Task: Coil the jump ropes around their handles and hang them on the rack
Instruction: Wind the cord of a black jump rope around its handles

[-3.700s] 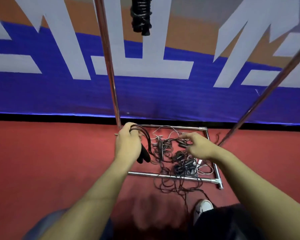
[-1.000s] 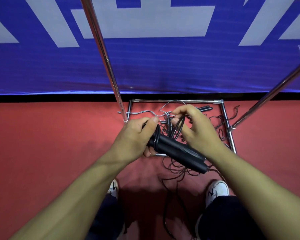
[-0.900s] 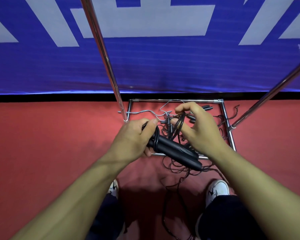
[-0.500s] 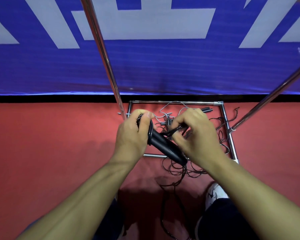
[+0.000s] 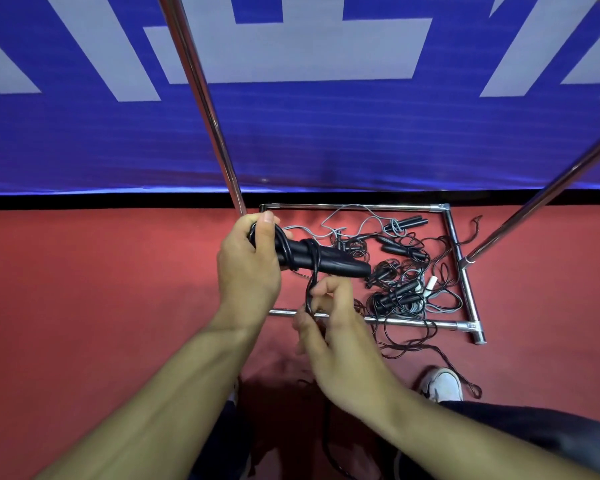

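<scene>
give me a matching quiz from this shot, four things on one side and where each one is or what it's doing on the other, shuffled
Things:
1. left hand
2. right hand
3. white shoe
4. pile of jump ropes

States:
A. lies tangled inside the rack base
B. grips the black handles
C. stands on the red floor
D. pinches the black cord below the handles

Pairs: 1-B, 2-D, 3-C, 4-A

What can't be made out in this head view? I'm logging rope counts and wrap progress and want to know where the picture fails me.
- Rack: its top is cut off by the upper edge, so hung ropes can't be seen.
- Pile of ropes on the floor: too tangled to count.
- Handles in the left hand: their left ends are hidden by the fingers.
- Cord below the right hand: lost in shadow between the legs.
</scene>
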A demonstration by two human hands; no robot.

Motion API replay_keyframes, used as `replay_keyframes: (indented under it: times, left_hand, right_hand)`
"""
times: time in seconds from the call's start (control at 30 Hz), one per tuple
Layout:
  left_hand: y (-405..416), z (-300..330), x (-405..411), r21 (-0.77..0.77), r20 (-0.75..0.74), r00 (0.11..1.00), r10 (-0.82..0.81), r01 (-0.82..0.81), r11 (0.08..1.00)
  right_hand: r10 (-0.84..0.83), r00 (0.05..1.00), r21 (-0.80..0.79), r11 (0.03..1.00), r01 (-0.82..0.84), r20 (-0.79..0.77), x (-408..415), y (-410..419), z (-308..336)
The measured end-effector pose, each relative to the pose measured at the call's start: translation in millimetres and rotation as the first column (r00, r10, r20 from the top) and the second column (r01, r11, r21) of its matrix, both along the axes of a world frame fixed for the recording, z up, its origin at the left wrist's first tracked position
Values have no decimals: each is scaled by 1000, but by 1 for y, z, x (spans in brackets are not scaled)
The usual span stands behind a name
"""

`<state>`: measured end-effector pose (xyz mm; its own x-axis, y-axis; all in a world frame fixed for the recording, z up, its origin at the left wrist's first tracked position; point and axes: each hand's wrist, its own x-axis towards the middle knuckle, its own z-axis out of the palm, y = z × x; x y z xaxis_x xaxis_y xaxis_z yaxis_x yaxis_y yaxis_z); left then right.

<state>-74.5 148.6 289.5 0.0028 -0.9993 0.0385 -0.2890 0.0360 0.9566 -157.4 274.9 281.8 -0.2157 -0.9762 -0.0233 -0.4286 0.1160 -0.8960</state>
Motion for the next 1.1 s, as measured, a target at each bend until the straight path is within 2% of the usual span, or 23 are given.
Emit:
replay_keyframes:
  times: [0.07, 0.1, 0.13, 0.17, 0.2, 0.3, 0.47, 0.53, 0.6, 0.63, 0.7, 0.8, 0.9, 1.03, 1.1]
  left_hand:
    - [0, 3, 0, 34, -71, 997, 23, -21, 999]
    - [0, 5, 0, 59, -118, 992, 36, -29, 998]
    - [0, 7, 0, 82, -159, 986, 46, -33, 996]
    - [0, 9, 1, 102, -192, 980, 46, -27, 994]
    - [1, 11, 1, 121, -218, 975, 43, -17, 993]
    - [2, 14, 0, 175, -274, 960, 54, -5, 985]
    - [-3, 15, 2, 204, -305, 945, 115, -53, 978]
    - [-6, 14, 4, 211, -304, 941, 145, -82, 974]
    - [-8, 13, 6, 202, -292, 942, 165, -108, 974]
    - [-9, 13, 7, 196, -284, 944, 168, -115, 974]
    - [-10, 12, 8, 179, -267, 951, 158, -113, 977]
    - [-9, 11, 7, 134, -233, 965, 123, -93, 987]
    - [-6, 12, 8, 81, -172, 983, 66, -53, 995]
    - [-2, 18, 6, 74, -173, 985, 25, -12, 997]
    - [-3, 18, 6, 72, -171, 985, 24, -12, 997]
  right_hand:
    - [-129, 939, 137, 987, 90, 317, 4, -4, -2]
    - [-220, 851, 233, 965, 119, 477, 5, -8, -2]
    - [-302, 756, 326, 937, 124, 581, 6, -11, -1]
    - [-347, 699, 386, 916, 110, 625, 6, -13, 0]
    - [-340, 713, 404, 910, 87, 613, 5, -15, -1]
    - [-202, 871, 344, 938, 41, 448, -2, -18, -9]
    - [-91, 945, 102, 993, 62, 315, -5, -18, -7]
    - [-15, 995, -37, 999, 19, 101, -8, -14, -7]
    - [24, 993, -137, 990, -39, -113, -10, -10, -9]
    - [37, 992, -150, 987, -54, -117, -9, -9, -7]
    - [79, 996, -174, 981, -83, -31, -9, -7, -6]
    - [192, 981, -137, 972, -191, -6, -11, -9, -3]
    - [339, 937, 20, 940, -342, 80, -13, -13, -6]
    - [335, 942, 157, 933, -325, -36, -24, -20, -16]
    - [287, 958, 224, 935, -276, -19, -28, -24, -17]
